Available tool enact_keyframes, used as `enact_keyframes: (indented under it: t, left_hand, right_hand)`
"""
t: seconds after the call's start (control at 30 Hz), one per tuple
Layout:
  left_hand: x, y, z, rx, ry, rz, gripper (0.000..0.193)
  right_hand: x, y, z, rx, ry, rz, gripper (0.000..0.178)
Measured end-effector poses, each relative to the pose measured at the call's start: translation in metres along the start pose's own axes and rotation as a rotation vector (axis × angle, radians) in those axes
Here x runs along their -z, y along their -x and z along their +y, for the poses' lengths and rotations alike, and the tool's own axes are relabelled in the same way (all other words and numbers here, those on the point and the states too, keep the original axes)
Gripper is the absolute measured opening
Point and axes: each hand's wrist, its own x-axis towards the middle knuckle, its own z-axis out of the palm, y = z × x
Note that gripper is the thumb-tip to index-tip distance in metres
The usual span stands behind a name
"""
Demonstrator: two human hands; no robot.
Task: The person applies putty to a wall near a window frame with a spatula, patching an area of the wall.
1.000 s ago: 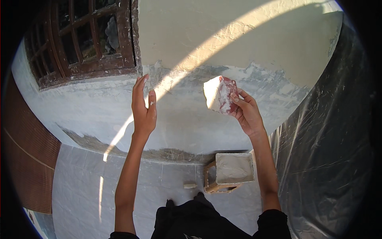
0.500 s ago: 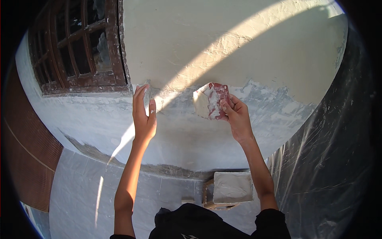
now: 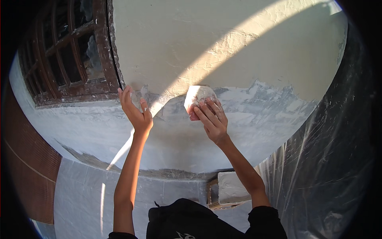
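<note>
My right hand (image 3: 213, 119) grips a flat red putty scraper (image 3: 194, 116), its fingers spread over the back of it. White filler coats much of the scraper, which lies on or very close to the wall (image 3: 167, 137), at the lower border of a cream putty layer (image 3: 246, 67). To the left, my left hand (image 3: 137, 113) is raised beside the window's lower right corner, fingers and thumb apart. It holds nothing that I can make out; whether its fingertips touch the wall is unclear. A greyish smear shows between thumb and fingers.
A brown wooden window (image 3: 71, 51) with dark panes sits at upper left. Below, a tray of pale putty (image 3: 232, 187) rests on a wooden stand (image 3: 213, 193) by my right forearm. Dark plastic sheeting (image 3: 318, 159) hangs at right; grey tiles (image 3: 83, 191) cover the floor.
My right hand has moved left and turned the scraper from a side-held grip to fingers laid across its back, against or near the wall. My left hand has shifted slightly left, its fingers spreading.
</note>
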Motion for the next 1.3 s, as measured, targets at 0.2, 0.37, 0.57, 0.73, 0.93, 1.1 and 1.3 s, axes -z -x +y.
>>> enact_keyframes:
  t: [0.2,0.37,0.57,0.73,0.93,1.1,1.3]
  left_hand:
    - [-0.018,0.0,-0.032,-0.073,0.03,0.071,0.045]
    - [-0.023,-0.001,-0.045,-0.103,-0.031,0.043,0.047]
    - [-0.037,0.0,-0.056,-0.163,-0.008,0.12,0.048]
    - [-0.043,0.003,-0.059,-0.213,0.026,0.166,0.049]
    - [-0.042,0.004,-0.059,-0.195,0.022,0.17,0.048]
    - [-0.041,0.006,-0.063,-0.228,0.015,0.181,0.047]
    - [-0.042,0.007,-0.063,-0.221,0.018,0.19,0.047]
  right_hand:
    - [-0.025,0.017,-0.004,0.005,0.089,0.006,0.027]
    - [-0.034,0.022,0.001,0.004,0.131,-0.014,0.026]
    - [-0.047,0.037,0.008,0.021,0.177,-0.033,0.026]
    - [-0.056,0.045,0.012,0.007,0.187,-0.066,0.027]
    - [-0.054,0.044,0.01,-0.031,0.208,-0.112,0.031]
    - [-0.052,0.046,0.007,-0.047,0.216,-0.148,0.032]
    - [-0.049,0.052,0.001,-0.032,0.248,-0.182,0.032]
